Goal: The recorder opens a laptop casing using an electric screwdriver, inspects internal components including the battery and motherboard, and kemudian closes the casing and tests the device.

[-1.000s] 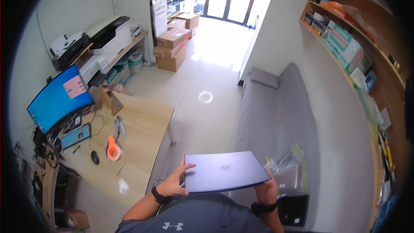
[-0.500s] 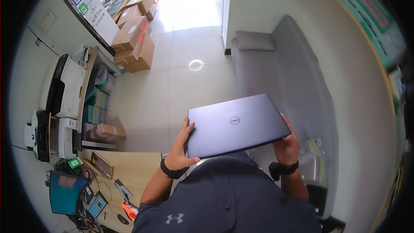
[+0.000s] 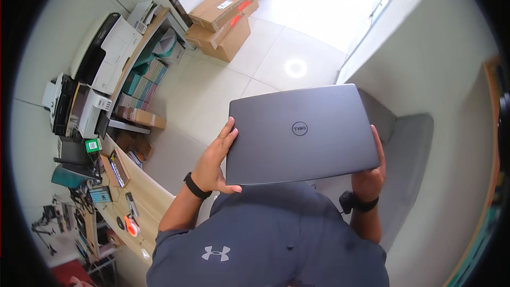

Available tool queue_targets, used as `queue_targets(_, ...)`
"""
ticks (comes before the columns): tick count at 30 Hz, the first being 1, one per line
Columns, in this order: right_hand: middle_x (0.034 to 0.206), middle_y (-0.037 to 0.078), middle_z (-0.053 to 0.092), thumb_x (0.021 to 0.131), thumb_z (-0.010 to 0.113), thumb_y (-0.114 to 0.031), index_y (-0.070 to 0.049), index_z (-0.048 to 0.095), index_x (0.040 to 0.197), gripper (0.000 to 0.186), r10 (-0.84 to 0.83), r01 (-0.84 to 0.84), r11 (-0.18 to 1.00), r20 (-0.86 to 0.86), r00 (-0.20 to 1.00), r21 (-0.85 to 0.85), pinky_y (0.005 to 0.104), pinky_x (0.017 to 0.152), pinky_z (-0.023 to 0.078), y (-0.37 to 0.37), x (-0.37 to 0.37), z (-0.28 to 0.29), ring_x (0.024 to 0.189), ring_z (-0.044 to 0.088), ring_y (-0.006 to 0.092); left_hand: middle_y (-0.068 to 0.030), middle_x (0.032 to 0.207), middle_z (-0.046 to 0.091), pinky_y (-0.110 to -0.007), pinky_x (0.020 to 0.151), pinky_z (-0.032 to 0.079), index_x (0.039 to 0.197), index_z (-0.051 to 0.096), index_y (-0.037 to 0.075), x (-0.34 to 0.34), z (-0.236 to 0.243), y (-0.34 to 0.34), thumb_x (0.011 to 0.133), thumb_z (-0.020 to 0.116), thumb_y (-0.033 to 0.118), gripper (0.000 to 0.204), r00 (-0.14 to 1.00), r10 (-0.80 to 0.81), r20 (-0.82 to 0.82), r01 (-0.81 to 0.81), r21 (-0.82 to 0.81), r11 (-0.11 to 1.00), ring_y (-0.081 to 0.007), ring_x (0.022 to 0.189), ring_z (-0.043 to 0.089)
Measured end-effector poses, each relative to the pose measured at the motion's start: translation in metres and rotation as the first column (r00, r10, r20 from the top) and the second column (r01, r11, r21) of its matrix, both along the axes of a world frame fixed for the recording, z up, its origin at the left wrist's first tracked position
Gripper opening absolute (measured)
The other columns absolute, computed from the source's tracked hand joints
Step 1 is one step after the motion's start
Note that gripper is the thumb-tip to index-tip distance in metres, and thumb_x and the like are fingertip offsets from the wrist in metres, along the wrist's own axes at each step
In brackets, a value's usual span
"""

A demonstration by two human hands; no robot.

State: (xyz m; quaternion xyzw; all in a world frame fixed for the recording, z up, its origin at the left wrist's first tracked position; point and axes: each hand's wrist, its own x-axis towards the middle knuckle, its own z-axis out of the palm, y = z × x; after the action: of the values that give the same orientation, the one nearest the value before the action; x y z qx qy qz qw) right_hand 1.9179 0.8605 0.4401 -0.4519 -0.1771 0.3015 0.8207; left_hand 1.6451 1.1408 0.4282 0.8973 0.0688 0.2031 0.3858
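Observation:
A closed dark grey laptop [image 3: 297, 151] is held up in front of my torso, its lid facing me and a round emblem in the middle. My left hand [image 3: 215, 162] grips its left edge, thumb at the near corner and fingers along the side. At the opposite edge, my right hand [image 3: 371, 175] clasps the near right corner, fingers up the side. Part of the right hand is hidden behind the laptop. Dark bands circle both wrists.
To the left stands a wooden desk [image 3: 151, 196] with a keyboard [image 3: 100, 195] and an orange-handled tool [image 3: 132, 227]. Beyond it are a white printer [image 3: 118, 48] and shelving. Cardboard boxes [image 3: 223, 13] are stacked ahead. A grey sofa [image 3: 409, 165] lies along the right.
My view has turned, so the room appears rotated clockwise. The laptop has come up slightly, with its lid facing me more squarely. Both hands keep their hold.

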Motion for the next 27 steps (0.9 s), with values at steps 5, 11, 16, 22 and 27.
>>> queue_targets(5, 0.145, 0.022, 0.05, 0.072, 0.064, -0.003, 0.011, 0.028, 0.152, 0.089, 0.038, -0.034, 0.992, -0.033, 0.999, 0.122, 0.038, 0.11, 0.042, 0.084, 0.094, -0.011, 0.129, 0.055, 0.0274, -0.0315, 0.146, 0.046, -0.043, 0.106, 0.046, 0.14, 0.05, -0.006, 0.092, -0.025, 0.082, 0.067, 0.069, 0.081, 0.114, 0.994, 0.076, 0.079, -0.078, 0.022, 0.997, -0.0439, 0.132, 0.052)
queue_targets(11, 0.142, 0.025, 0.05, 0.067, 0.062, -0.006, 0.009, 0.027, 0.153, 0.093, -0.004, 0.004, 0.998, 0.002, 1.0, 0.061, 0.0392, 0.109, 0.044, 0.206, 0.201, -0.02, 0.128, 0.055, 0.0328, -0.0243, 0.116, 0.069, -0.039, 0.089, 0.056, 0.116, 0.063, -0.009, 0.23, -0.051, 0.244, 0.08, 0.042, 0.089, 0.107, 0.966, 0.156, 0.205, -0.083, -0.326, 0.942, -0.0338, 0.1, 0.071)
queue_targets(16, 0.148, 0.024, 0.046, 0.065, 0.062, -0.007, 0.008, 0.026, 0.153, 0.097, -0.023, 0.024, 0.999, -0.031, 0.999, 0.03, 0.041, 0.114, 0.039, 0.292, 0.293, -0.024, 0.134, 0.051, 0.0321, -0.0102, 0.066, 0.065, -0.028, 0.047, 0.049, 0.109, 0.064, -0.001, 0.377, -0.039, 0.417, 0.094, 0.024, 0.08, 0.092, 0.98, 0.191, 0.06, -0.103, -0.667, 0.738, -0.0196, 0.048, 0.061)
queue_targets(22, 0.148, 0.024, 0.047, 0.063, 0.059, -0.005, 0.007, 0.027, 0.153, 0.096, 0.009, 0.005, 0.996, -0.152, 0.988, 0.091, 0.0426, 0.115, 0.038, 0.397, 0.419, -0.04, 0.134, 0.05, 0.0333, -0.004, 0.057, 0.06, -0.024, 0.034, 0.036, 0.085, 0.065, 0.008, 0.56, -0.036, 0.573, 0.093, 0.026, 0.081, 0.083, 0.964, 0.122, -0.236, -0.265, -0.829, 0.492, -0.0123, 0.038, 0.05)
queue_targets(27, 0.147, 0.025, 0.048, 0.066, 0.057, -0.006, 0.008, 0.03, 0.152, 0.092, 0.057, -0.025, 0.985, -0.183, 0.981, 0.172, 0.043, 0.115, 0.038, 0.476, 0.545, -0.076, 0.134, 0.05, 0.0342, -0.0041, 0.06, 0.063, -0.024, 0.033, 0.031, 0.096, 0.067, 0.007, 0.682, -0.047, 0.641, 0.091, 0.026, 0.083, 0.087, 0.941, 0.146, -0.306, -0.338, -0.834, 0.436, -0.0117, 0.036, 0.043)
